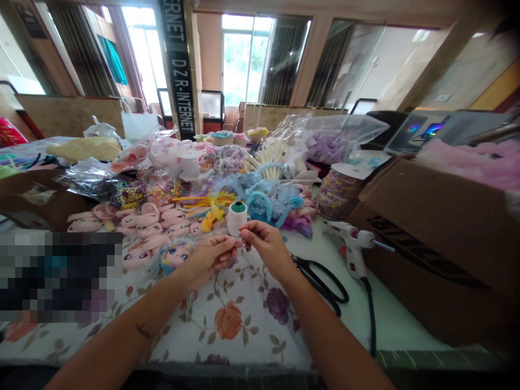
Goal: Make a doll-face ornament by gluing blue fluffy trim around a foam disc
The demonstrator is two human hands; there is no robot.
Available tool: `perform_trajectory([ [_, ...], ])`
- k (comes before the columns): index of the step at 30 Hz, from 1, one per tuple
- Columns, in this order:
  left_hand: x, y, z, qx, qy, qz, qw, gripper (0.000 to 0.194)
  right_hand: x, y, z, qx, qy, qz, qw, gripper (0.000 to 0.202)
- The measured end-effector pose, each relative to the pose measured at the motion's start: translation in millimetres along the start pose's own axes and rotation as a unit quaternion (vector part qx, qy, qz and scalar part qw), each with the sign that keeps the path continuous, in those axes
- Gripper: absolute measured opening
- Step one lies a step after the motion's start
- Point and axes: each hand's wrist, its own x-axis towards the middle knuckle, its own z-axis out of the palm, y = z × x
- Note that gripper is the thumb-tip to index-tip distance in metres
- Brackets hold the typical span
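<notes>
My left hand (212, 257) and my right hand (266, 246) meet above the flowered cloth (260, 319), fingertips almost touching. Thumb and finger are pinched on each hand. Whatever lies between them is too small to make out. Just behind the fingers stands a white thread spool (236, 223) with a green core. Beside my left wrist lies a doll face with curly pastel hair (176, 252). Several pink bunny-eared doll faces (140, 257) are spread further left. Black-handled scissors (325, 281) lie right of my right wrist, their blades partly hidden by it.
A white glue gun (352, 248) with a dark cord rests right of the scissors. A big cardboard box (430, 249) takes up the right side. Fluffy blue trim (272, 200), a yarn spool (339, 189) and plastic bags are heaped behind. Another box (28, 200) stands left.
</notes>
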Motion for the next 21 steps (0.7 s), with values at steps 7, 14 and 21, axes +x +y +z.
perform_trajectory([
  [7,-2,0,2.0,0.022,-0.015,-0.016,1.000,0.029,-1,0,1,-0.012,-0.011,-0.004,1.000,0.017],
  [14,-2,-4,5.5,0.111,-0.019,0.047,0.992,0.029,-2,-1,1,-0.020,-0.026,-0.010,0.999,0.015],
  [21,-5,-4,11.2,0.296,0.010,0.125,0.947,0.032,-1,2,2,-0.062,-0.022,-0.015,0.998,0.012],
])
